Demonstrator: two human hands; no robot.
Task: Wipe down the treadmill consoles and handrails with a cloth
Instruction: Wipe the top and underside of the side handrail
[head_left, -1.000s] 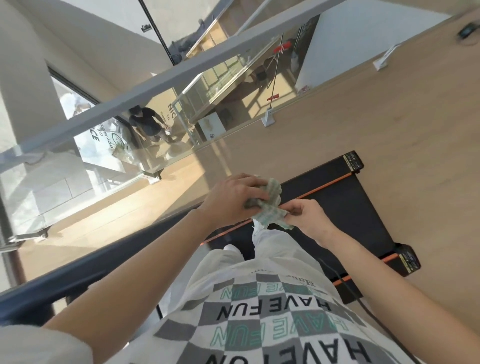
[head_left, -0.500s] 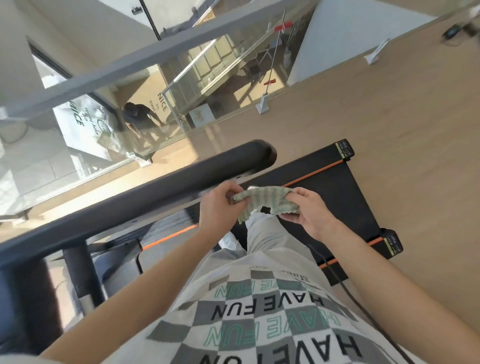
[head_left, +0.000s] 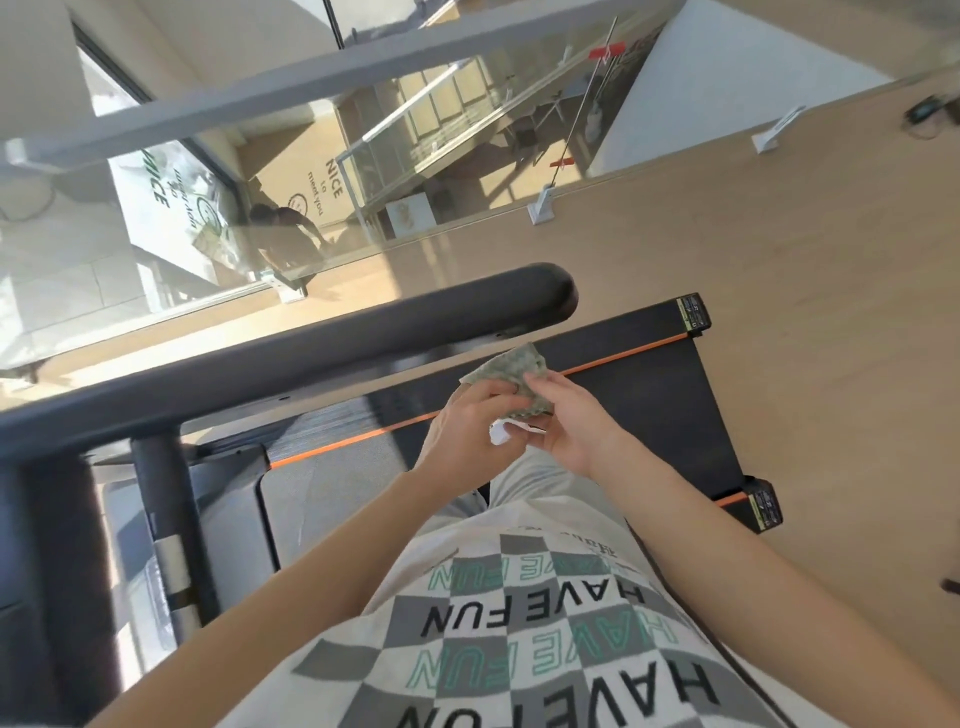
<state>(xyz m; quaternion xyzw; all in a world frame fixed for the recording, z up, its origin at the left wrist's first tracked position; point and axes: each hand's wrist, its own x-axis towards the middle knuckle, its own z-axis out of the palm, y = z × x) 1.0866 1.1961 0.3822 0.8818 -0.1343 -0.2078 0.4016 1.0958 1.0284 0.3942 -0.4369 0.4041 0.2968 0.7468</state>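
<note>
A grey-green cloth (head_left: 511, 366) is bunched between both hands in the middle of the view. My left hand (head_left: 470, 423) grips it from the left, fingers curled over it. My right hand (head_left: 563, 421) pinches its right edge with thumb and fingers. The black handrail (head_left: 322, 338) of the treadmill runs diagonally just above and left of the hands, its rounded end up at the right. The cloth is close to the rail but apart from it. The black treadmill belt (head_left: 639, 400) with orange side stripes lies below the hands.
A black upright post (head_left: 166, 514) carries the rail at lower left. Beyond the rail stands a glass balustrade (head_left: 363, 171) with a grey top rail, overlooking a lower floor. Wooden flooring (head_left: 805, 312) spreads to the right of the treadmill.
The view has swung so the handrail now lies fully in sight. The cloth, stretched flat between both hands half a second ago, is now bunched, and the hands have come closer together.
</note>
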